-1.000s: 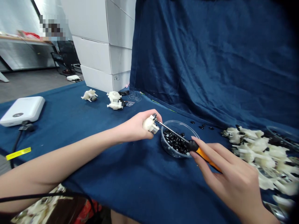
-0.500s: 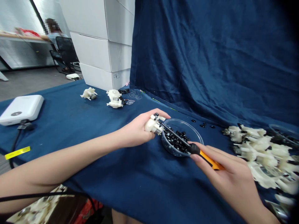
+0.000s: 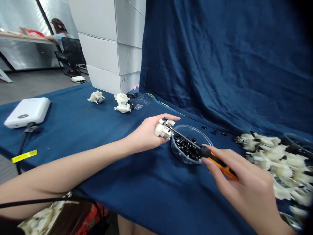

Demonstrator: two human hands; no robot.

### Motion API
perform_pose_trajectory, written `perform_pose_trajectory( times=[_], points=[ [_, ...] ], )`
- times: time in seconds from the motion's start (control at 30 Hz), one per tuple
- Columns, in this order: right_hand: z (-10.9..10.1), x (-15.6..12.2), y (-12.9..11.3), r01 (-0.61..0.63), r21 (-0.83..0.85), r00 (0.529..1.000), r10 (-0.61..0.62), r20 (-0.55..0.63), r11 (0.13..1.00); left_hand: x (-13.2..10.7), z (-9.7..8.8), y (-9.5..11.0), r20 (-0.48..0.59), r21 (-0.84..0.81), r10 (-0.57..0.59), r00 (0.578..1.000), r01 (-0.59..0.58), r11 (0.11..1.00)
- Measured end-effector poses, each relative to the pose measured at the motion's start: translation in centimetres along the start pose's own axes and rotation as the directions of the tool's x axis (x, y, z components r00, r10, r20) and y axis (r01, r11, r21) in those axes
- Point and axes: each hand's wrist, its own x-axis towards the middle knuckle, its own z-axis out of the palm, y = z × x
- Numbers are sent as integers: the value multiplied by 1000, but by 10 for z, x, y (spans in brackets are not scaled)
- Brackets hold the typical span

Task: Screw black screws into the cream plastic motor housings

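Note:
My left hand grips a white plastic assembly above the rim of a clear glass bowl. The bowl is full of small black pieces. My right hand is shut around an orange-and-black handled screwdriver, held low across the bowl. Its thin steel shaft runs to the white assembly, and its tip is hidden at the assembly's end. The hands are apart, joined only by the screwdriver.
A blue cloth covers the table. A heap of white assemblies lies at right, beside another clear bowl. Two white assemblies stand at the back, near stacked white cartons. A white box with a cable sits at left.
The whole scene has shifted slightly right and up in view as my head moved. Both hands keep their hold, and the screwdriver stays against the white assembly.

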Motion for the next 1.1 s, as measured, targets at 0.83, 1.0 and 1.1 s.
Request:
perform_pose_trajectory(
  times=[0.83,1.0,1.1],
  points=[
    [-14,1,-9,-666,246,679,436,591,704,-9,13,-18,-43,391,-36,998,50,919],
    [-19,10,-12,-928,289,363,386,848,236,-8,10,-14,-36,471,21,999,-2,882],
    [-22,13,-15,-945,322,324,321,890,62,-7,8,-9,-67,465,116,991,-72,882]
  ],
)
